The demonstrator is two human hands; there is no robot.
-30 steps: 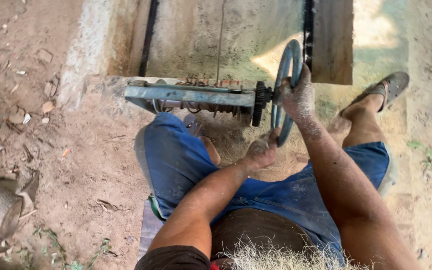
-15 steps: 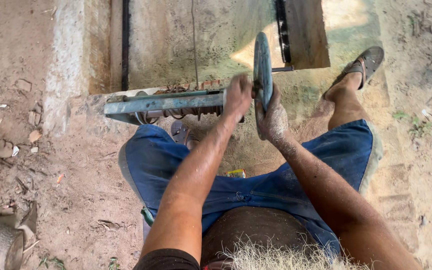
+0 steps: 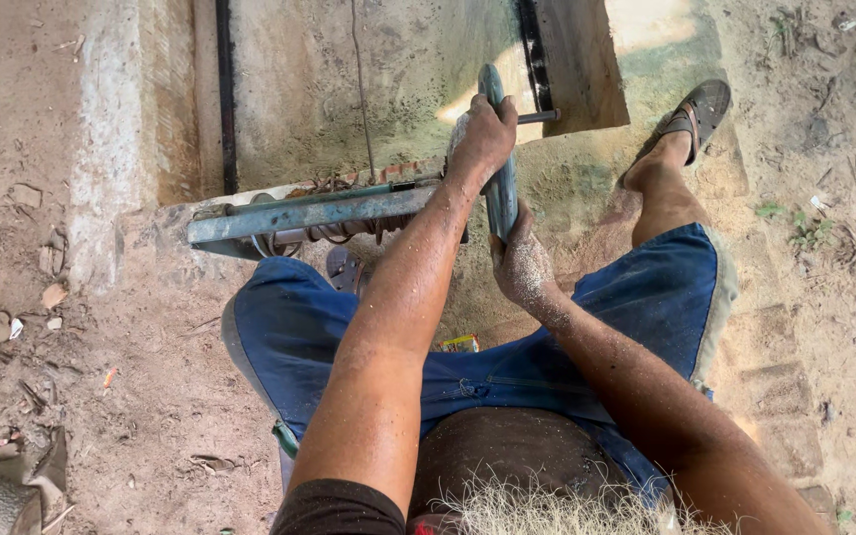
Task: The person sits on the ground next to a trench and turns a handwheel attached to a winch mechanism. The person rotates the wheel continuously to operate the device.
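Wheel (image 3: 499,188): likely heavy, stiff metal; best gripped at rim. Left hand (image 3: 482,134) clamped on top edge, right hand (image 3: 522,267) cupping underneath.

Dull painted metal wheel (image 3: 499,188) and scuffed steel bar (image 3: 309,214) — dusty matt concrete slab (image 3: 289,89), blue cloth shorts (image 3: 646,297)

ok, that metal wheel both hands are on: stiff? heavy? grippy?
The wheel looks like solid metal, so probably rigid and heavy for its size. The left hand and right hand both clamp its thin rim; dust may make it slippery. Mounted on the metal bar, it likely turns rather than lifts.
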